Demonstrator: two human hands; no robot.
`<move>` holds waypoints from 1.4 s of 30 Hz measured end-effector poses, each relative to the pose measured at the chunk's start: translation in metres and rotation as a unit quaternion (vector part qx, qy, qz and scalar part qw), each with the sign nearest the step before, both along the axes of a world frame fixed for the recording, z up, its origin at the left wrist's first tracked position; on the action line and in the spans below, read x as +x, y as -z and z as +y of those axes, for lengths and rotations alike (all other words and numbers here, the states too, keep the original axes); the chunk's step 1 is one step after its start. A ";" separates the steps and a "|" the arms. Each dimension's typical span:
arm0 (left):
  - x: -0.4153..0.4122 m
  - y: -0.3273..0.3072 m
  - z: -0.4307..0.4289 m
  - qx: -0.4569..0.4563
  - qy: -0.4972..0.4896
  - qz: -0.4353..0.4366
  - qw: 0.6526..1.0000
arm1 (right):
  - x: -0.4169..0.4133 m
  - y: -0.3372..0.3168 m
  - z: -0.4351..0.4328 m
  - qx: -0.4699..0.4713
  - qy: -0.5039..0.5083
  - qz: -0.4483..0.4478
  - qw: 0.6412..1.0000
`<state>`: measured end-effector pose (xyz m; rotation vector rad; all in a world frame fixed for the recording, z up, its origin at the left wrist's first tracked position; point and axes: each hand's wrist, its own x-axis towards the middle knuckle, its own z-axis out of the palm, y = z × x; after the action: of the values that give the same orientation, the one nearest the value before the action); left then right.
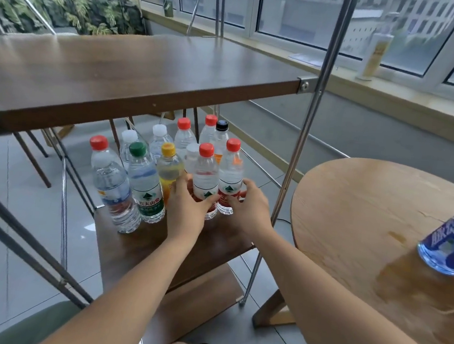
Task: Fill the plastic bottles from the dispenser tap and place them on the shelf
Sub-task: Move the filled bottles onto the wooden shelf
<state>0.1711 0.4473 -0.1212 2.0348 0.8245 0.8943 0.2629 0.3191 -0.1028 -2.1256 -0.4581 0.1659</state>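
Mid-frame on the shelf (pixel 130 245), our left hand (pixel 186 209) wraps its fingers round a red-capped bottle (pixel 205 179); our right hand (pixel 249 206) clasps its neighbour (pixel 231 173).

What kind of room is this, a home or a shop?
Probably a home or lounge sitting area: a leaf-patterned sofa by large windows, a round wooden table, and a shelf of water bottles.

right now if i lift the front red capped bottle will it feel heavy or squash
Front red-capped bottle looks filled to its neck, so likely heavy for its size. Capped and full, it should barely squash. Tall and narrow, it could tip if nudged high.
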 end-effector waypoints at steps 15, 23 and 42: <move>-0.019 -0.068 -0.131 0.013 0.201 -0.014 0.979 | -0.061 -0.068 -0.152 0.089 0.028 -0.045 0.995; 0.011 -0.079 -0.248 0.031 0.318 -0.002 0.948 | -0.072 -0.093 -0.292 0.088 0.174 -0.086 0.977; 0.124 -0.086 -0.381 -0.074 0.400 0.036 0.913 | -0.025 -0.062 -0.439 0.077 0.472 -0.055 0.877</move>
<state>0.2948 0.0666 -0.0347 2.0041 0.0363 0.2766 0.2378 -0.1194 -0.0408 -1.9731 0.5186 -0.5344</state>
